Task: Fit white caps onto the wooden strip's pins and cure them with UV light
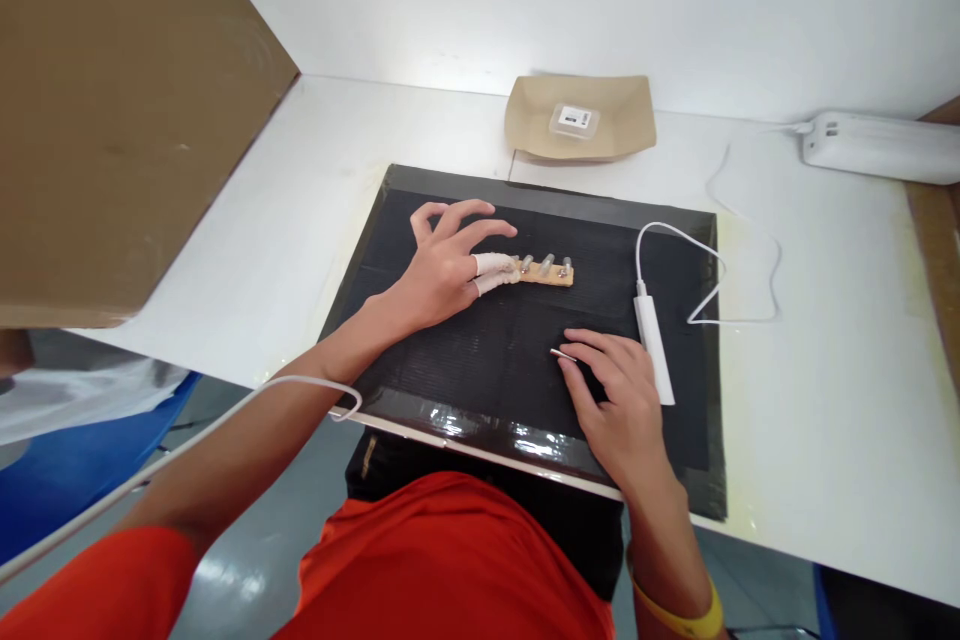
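My left hand (448,265) reaches over the black mat (457,370), with white covers on the thumb and index finger. Those two fingertips close on the left end of a small light wooden strip (551,277); the other fingers are spread. Several clear plastic pieces (547,265) stand tilted along the strip, and the fingers hide its left end. Nearer the front of the mat, my right hand (616,390) pinches a small thin whitish piece (561,355) between thumb and fingers. What kind of piece it is I cannot make out.
A white pen-shaped device (655,345) with a cable (679,230) lies beside my right hand. Behind the mat stands a cardboard tray (517,120) holding a clear lidded box (574,121). A white power strip (877,145) is at right, a brown board (127,120) at left.
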`<act>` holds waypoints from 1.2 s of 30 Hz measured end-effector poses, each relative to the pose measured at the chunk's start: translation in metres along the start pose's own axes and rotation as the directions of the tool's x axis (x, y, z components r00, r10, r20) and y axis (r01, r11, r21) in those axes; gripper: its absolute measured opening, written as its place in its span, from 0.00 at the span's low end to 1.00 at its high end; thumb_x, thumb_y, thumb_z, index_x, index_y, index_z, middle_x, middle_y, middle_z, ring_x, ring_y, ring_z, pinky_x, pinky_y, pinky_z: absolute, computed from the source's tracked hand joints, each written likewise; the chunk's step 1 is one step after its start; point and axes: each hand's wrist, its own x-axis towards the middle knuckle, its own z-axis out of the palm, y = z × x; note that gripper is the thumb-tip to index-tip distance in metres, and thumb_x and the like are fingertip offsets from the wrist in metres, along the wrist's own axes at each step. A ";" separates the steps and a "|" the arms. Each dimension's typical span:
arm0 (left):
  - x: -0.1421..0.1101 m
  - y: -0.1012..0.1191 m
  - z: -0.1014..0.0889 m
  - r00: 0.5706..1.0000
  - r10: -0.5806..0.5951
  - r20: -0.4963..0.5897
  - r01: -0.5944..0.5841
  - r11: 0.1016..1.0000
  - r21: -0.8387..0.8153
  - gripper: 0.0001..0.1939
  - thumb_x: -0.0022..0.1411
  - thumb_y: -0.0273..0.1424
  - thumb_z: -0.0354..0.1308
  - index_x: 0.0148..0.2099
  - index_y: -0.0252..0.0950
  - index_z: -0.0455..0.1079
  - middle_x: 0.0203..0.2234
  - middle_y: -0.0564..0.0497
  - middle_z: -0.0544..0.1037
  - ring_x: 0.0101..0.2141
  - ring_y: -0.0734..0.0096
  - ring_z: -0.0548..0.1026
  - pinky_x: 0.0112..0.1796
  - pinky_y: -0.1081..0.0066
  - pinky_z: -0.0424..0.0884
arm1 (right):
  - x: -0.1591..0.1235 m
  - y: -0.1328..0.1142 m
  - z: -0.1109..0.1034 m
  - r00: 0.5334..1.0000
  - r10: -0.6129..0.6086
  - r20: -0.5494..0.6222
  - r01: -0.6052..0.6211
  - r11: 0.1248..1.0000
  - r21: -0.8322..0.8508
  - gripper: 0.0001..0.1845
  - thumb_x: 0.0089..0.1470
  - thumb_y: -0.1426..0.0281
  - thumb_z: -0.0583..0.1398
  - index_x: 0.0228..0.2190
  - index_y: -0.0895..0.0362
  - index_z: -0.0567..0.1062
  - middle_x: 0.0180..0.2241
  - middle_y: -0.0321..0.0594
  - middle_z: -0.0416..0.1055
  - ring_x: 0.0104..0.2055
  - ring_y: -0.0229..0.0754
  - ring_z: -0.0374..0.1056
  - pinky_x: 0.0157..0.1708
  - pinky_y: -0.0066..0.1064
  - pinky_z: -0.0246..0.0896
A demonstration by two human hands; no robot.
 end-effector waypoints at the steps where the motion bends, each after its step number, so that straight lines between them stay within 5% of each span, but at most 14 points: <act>1: 0.000 0.000 0.000 1.000 -0.005 0.008 0.005 1.000 -0.006 0.07 0.72 0.38 0.63 0.41 0.48 0.82 0.54 0.52 0.83 0.60 0.52 0.73 0.55 0.47 0.54 | 0.000 0.000 0.000 1.000 0.001 0.001 -0.001 1.000 -0.001 0.07 0.65 0.75 0.64 0.44 0.54 0.78 0.46 0.44 0.82 0.49 0.49 0.74 0.52 0.46 0.69; 23: 0.007 0.003 -0.002 0.998 -0.056 0.031 0.057 0.997 -0.050 0.06 0.70 0.35 0.65 0.38 0.45 0.81 0.54 0.51 0.82 0.61 0.51 0.72 0.58 0.45 0.52 | 0.000 -0.001 0.000 1.000 0.013 -0.003 -0.013 1.000 0.006 0.07 0.65 0.75 0.64 0.44 0.54 0.78 0.46 0.44 0.82 0.48 0.49 0.75 0.51 0.47 0.69; 36: 0.007 0.002 -0.009 0.989 -0.114 0.093 0.117 0.993 -0.026 0.10 0.71 0.42 0.64 0.49 0.45 0.77 0.58 0.47 0.80 0.64 0.49 0.69 0.58 0.48 0.53 | -0.001 -0.001 0.000 1.000 0.012 -0.002 -0.012 1.000 0.002 0.07 0.66 0.75 0.64 0.44 0.53 0.78 0.46 0.44 0.82 0.48 0.49 0.75 0.52 0.48 0.70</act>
